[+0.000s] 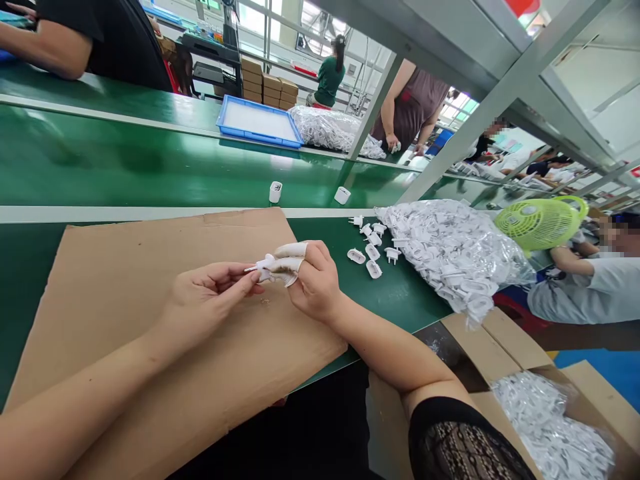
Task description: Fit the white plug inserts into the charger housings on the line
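Observation:
My left hand and my right hand meet over a brown cardboard sheet on the green bench. Both pinch one small white plug part with metal pins pointing left. White finger cots cover the thumb and forefinger of my right hand. My left fingertips close on the part's left end. Several loose white plug parts lie on the bench just right of my right hand.
A clear bag full of white plug parts lies at the right. A green conveyor belt carries two white pieces. A blue tray sits beyond. An open carton holds more bagged parts. Other people work around.

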`<state>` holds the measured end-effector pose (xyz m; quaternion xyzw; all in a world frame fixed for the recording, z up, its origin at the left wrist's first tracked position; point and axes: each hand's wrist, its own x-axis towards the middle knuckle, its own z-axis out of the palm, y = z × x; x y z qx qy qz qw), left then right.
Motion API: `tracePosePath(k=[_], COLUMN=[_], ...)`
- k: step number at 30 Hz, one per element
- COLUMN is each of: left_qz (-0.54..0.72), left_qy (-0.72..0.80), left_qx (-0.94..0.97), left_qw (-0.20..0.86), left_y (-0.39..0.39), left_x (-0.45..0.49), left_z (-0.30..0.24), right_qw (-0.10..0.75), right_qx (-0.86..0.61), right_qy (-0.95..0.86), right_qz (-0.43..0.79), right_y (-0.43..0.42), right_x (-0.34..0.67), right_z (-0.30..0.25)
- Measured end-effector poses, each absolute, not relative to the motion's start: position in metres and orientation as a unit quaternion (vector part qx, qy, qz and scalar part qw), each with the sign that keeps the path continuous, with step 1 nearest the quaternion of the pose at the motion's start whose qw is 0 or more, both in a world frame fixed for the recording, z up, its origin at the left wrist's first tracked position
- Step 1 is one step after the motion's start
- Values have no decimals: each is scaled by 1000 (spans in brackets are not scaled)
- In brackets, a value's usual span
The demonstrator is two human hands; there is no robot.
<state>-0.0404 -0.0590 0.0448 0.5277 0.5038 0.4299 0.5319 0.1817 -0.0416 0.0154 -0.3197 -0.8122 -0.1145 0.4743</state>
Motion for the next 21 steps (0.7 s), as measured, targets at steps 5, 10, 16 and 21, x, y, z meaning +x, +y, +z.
tracePosePath(k=[5, 10, 16, 21], left_qz=[434, 405, 380, 359], left_qy=[513, 515, 553, 592], left_qx=[512, 525, 528, 534], left_qw=[535, 544, 521, 485], left_y=[-59, -58, -59, -58], left_x=[-43, -49, -50, -38], left_z=[49, 50, 47, 48], right_qw=[493, 569, 595, 576], right_qx=[-334, -351, -522, -672], right_qy=[-800, -740, -568, -362], right_qz=[-70, 67, 224, 293], right_y=[-56, -79, -145, -223], right_x=[180, 192, 276, 366], right_z=[22, 52, 66, 47])
